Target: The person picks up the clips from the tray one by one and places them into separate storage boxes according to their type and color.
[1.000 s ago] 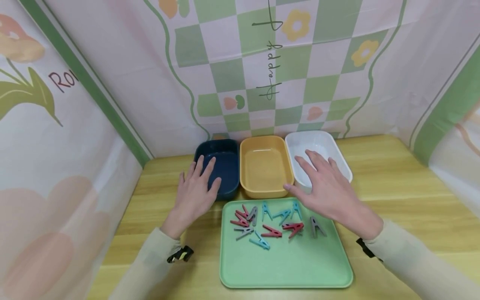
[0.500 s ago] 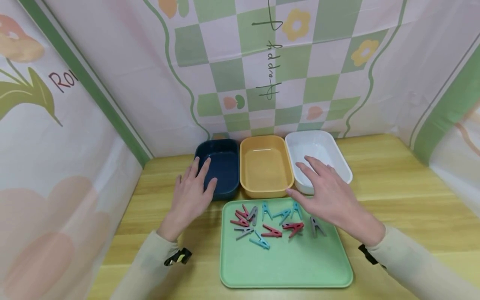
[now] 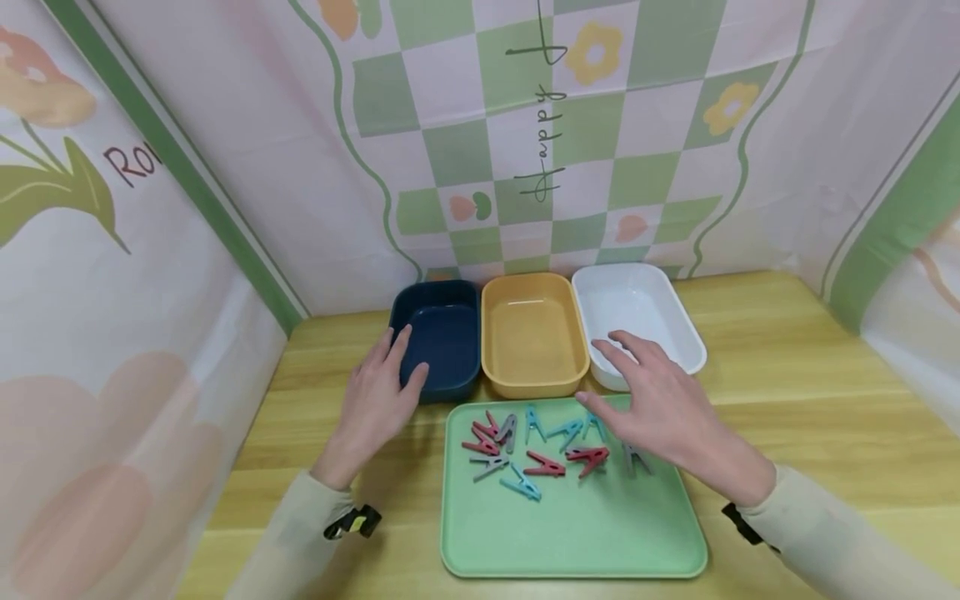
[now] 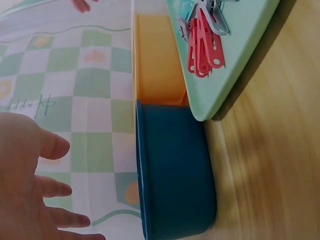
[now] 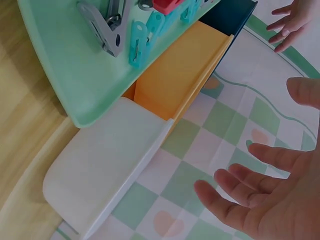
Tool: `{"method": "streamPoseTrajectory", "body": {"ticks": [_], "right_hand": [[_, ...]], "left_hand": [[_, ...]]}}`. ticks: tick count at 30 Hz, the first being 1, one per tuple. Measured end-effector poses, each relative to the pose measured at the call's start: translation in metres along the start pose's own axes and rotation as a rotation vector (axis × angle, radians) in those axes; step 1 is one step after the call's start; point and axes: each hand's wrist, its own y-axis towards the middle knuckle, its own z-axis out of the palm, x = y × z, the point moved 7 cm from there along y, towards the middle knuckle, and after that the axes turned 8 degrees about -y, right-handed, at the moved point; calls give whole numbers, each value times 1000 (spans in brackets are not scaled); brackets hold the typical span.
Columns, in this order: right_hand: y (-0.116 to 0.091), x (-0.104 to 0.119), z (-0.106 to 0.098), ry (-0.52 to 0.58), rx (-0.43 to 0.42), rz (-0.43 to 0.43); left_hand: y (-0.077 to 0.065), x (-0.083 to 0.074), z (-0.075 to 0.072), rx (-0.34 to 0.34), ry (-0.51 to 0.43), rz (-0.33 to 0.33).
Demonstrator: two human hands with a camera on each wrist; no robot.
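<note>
My left hand (image 3: 375, 400) hovers by the near left side of the dark blue bin (image 3: 442, 333), holding nothing, fingers spread. In the left wrist view that hand (image 4: 30, 185) is apart from the blue bin (image 4: 175, 170). Fingers loosely bent and free of anything, my right hand (image 3: 667, 408) is over the near edge of the white bin (image 3: 637, 300) and the tray's far right corner. Red, grey and turquoise clothespins lie across the far half of the green tray (image 3: 570, 533), among them a red clothespin (image 3: 544, 464) and a turquoise clothespin (image 3: 521, 483). My right hand partly covers a grey clothespin (image 3: 636, 457).
Between the blue and white bins stands a yellow bin (image 3: 534, 333), all in a row against the patterned cloth backdrop (image 3: 517, 142). The tray lies just in front of them on the wooden table (image 3: 810, 367). Cloth walls close off both sides.
Both hands have drawn back slightly toward the person, the left also a little to the left. The clothespins, tray and bins stay where they were.
</note>
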Motion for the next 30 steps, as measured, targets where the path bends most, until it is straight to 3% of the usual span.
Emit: {"method": "streamPoseTrajectory", "body": {"ticks": [14, 25, 30], "right_hand": [[-9, -4, 10, 51, 73, 23], [-16, -8, 21, 152, 161, 47], [-19, -10, 26, 214, 158, 37]], "left_hand": [[0, 31, 1, 27, -120, -115], [1, 54, 9, 85, -201, -160], [1, 62, 13, 92, -276, -200]]}}
